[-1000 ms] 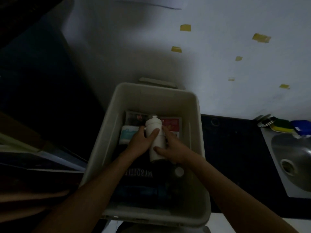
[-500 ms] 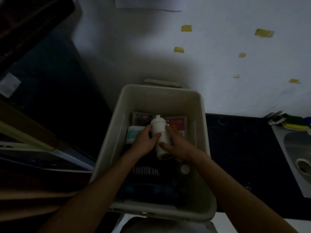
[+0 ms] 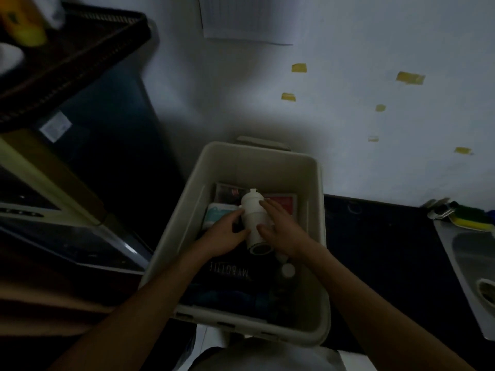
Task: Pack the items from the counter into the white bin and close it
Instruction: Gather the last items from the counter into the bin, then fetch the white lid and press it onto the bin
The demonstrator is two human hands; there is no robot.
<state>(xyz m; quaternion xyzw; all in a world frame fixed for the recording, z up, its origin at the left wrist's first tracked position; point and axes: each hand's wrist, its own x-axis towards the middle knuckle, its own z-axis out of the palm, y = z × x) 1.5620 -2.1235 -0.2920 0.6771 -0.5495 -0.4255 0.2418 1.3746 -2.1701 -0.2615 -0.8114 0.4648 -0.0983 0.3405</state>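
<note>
Basket: dark basket (image 3: pixel 80 49) is sitting up high on the far left. Something yellow (image 3: pixel 25 25) is showing at its corner, too blurry to tell what.
Blue and white packet: blue and white packet (image 3: pixel 218 214) is lying flat in the bin, just past the left fingers.
Left hand: left hand (image 3: pixel 225 236) is reaching into the bin. It is curling its thumb and fingers round the left side of the bottle.
Black box: black box (image 3: pixel 230 273) is lying at the bottom of the bin under both wrists, showing the words MY BOTTLE.
White bottle: white bottle (image 3: pixel 254 223) is lying tilted inside the bin, between the two hands and on top of the other things. Its cap is pointing at the far wall.
White bin: white bin (image 3: pixel 257 167) is sitting open on the dark counter, close to the wall.
Right hand: right hand (image 3: pixel 281 231) is holding the right side of the bottle, fingers lying along it and thumb pressing on the front.
Red packet: red packet (image 3: pixel 281 200) is lying flat behind the right fingers.
Round cap: small round cap (image 3: pixel 288 269) is peeking out under the right wrist.
Tape: yellow tape bits (image 3: pixel 409 77) are sticking to the pale wall.
Counter: dark counter (image 3: pixel 375 250) is running to the right of the bin.
Sponge: yellow and green sponge (image 3: pixel 471 216) is lying at the back edge of the sink.
Sink: metal sink (image 3: pixel 471 263) is sitting at the far right.
</note>
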